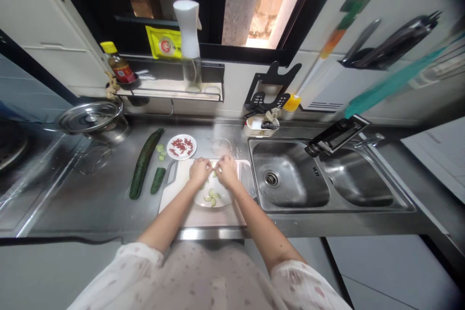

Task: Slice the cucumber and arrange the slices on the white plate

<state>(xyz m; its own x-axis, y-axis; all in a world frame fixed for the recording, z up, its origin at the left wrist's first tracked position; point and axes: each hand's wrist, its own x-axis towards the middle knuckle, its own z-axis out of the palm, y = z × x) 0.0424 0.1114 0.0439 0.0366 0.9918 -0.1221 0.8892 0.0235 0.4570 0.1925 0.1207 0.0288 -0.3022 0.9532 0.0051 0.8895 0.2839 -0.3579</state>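
Observation:
My left hand [200, 172] and my right hand [225, 171] meet over the far part of a white plate [222, 199]. Their fingertips are pinched together at a small pale-green cucumber slice, which the fingers partly cover. On the near part of the plate, several thin cucumber slices [212, 197] lie fanned out. Under the plate is a light cutting board [170, 203] with a grey handle. Left of the board stand a cut piece of cucumber [157, 180], a few round cucumber slices [161, 152] and a long whole cucumber [145, 164].
A small white dish [181, 147] of red bits sits behind the board. A lidded steel pot [95, 121] is at the back left. To the right is a double steel sink [290, 174] with a black faucet [337, 135]. A wall shelf [167, 91] holds bottles.

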